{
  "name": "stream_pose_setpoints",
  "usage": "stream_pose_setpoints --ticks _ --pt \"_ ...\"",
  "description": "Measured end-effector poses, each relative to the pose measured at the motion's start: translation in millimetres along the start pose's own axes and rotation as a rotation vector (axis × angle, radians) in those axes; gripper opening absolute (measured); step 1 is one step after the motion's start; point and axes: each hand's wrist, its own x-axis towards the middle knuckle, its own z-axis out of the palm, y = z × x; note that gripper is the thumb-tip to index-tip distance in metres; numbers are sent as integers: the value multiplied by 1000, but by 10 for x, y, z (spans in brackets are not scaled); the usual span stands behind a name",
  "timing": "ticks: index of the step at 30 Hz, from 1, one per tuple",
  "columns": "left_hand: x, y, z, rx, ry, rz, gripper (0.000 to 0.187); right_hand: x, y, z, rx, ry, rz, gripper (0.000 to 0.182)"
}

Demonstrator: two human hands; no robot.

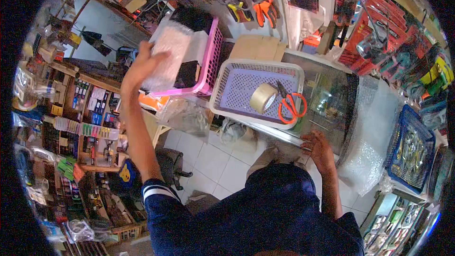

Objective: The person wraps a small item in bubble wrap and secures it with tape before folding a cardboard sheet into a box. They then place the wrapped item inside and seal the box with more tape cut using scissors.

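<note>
At the upper left, my left hand (144, 65) is at the side of a bubble-wrapped package (169, 52), its fingers apart and the thumb over the wrap. This package lies on top of a pink basket (211, 59) that also holds black and white items. My right hand (320, 149) rests by the front edge of the glass counter (327, 97), its fingers bent; whether it holds anything is not clear. Between the hands stands a white tray (220, 87) with a roll of tape (263, 98) and orange-handled scissors (292, 106) in it.
Flat cardboard (258, 47) lies behind the tray. Bubble wrap (372, 132) hangs over the counter's right end, beside a blue basket (411, 149) of metal parts. Packaged tools hang along the back. A chair (170, 168) stands on the tiled floor at the left.
</note>
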Motion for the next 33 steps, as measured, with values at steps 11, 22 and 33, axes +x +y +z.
stream_pose_setpoints --ticks 11,22,33 --pt "2155 -393 762 572 110 -207 92 -13 91 -73 0 -56 -95 41" --pt "2427 -75 1191 639 192 -235 83 22 67 -55 37 -58 -81 44" --pt "2831 -83 1308 803 206 -239 79 -22 130 -24 20 -39 -161 44"
